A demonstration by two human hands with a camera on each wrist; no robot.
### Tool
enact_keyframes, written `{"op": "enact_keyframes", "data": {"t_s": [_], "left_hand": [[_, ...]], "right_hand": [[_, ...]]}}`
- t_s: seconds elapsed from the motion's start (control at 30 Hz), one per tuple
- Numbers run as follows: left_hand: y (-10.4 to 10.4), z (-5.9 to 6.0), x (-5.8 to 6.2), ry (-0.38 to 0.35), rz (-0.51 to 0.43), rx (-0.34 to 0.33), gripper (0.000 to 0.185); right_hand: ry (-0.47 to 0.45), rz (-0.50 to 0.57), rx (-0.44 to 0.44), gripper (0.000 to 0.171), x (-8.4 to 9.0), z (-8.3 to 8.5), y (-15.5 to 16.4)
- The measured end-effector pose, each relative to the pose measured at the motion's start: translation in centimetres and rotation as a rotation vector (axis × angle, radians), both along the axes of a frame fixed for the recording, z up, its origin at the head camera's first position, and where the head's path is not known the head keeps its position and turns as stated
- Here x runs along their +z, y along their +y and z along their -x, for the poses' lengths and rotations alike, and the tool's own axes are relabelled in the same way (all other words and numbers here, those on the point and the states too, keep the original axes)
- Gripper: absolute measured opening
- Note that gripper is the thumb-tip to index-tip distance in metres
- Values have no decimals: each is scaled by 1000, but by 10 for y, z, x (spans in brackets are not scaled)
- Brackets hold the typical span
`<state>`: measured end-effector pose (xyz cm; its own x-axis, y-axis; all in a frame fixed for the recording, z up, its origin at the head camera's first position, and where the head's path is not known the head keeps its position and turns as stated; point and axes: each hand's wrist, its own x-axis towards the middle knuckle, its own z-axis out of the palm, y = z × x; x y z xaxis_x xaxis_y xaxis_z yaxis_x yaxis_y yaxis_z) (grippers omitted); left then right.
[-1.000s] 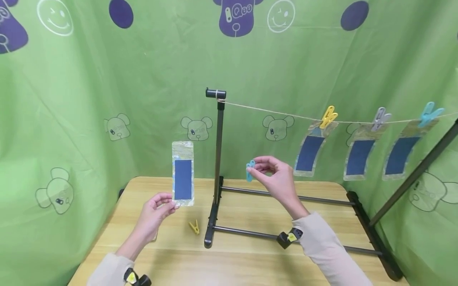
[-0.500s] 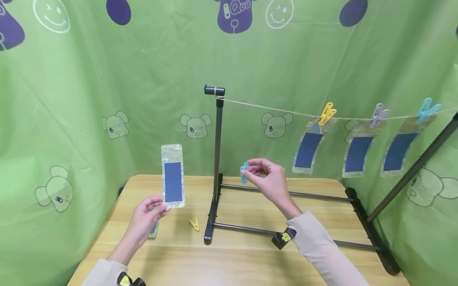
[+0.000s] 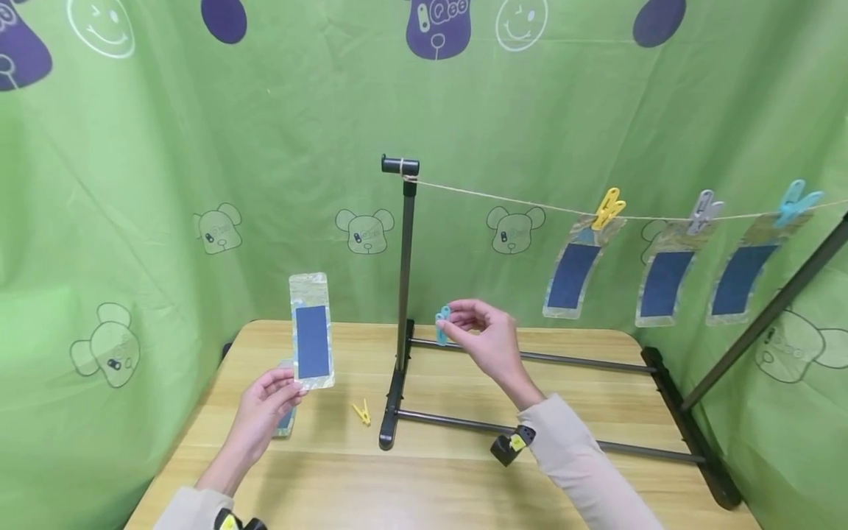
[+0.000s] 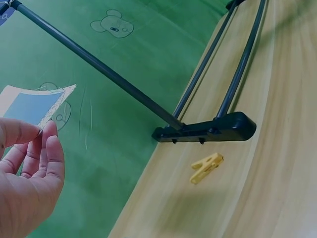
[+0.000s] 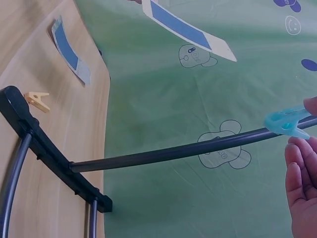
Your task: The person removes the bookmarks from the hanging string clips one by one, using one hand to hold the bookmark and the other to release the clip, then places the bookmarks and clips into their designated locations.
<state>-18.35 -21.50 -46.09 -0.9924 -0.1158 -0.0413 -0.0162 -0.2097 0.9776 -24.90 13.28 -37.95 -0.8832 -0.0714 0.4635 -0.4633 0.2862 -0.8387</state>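
Observation:
My left hand (image 3: pixel 261 408) pinches the bottom edge of a tall paper card (image 3: pixel 313 342) with a dark blue panel and a patterned border. The card stands upright above the table, left of the black stand. In the left wrist view, thumb and fingertips grip the card (image 4: pixel 34 106) at its edge. Right of the stand's near post, my right hand (image 3: pixel 486 338) pinches a light blue clothespin (image 3: pixel 442 325) by its handles, below the string. Seen from the right wrist, the clothespin (image 5: pixel 287 121) points away from the fingertips.
A similar card (image 3: pixel 286 423) lies on the wooden table, partly behind the left hand. Nearby is a yellow clothespin (image 3: pixel 361 413). A string (image 3: pixel 490 196) runs from the black post (image 3: pixel 405 280) rightward, with three cards clipped on it by yellow, grey and blue clothespins.
The left hand has moved left and slightly down with its card, uncovering more of the card on the table. The right hand has shifted left with the blue clothespin.

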Motion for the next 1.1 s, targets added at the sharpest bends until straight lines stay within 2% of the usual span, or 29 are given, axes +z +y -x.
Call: {"op": "enact_keyframes", "data": {"t_s": [0.4,0.57,0.83,0.97,1.1], "left_hand": [[-12,-6,-12,-24,-28,31,22],[-17,-10,-18,-10,-33,37,23],[-27,-14,-27,0,-86,56,19],[-29,-15,-29,12,-115,57,19],[-29,-15,-34,-9,-118,68,19]], "right_hand": [[-8,36,16,32,-14,1,-10],[-28,42,18,32,-17,0,-15],[-67,31,41,29,2,-22,-29],[-82,37,40,28,-1,-25,-31],[-104,47,31,28,-8,-26,-33]]}}
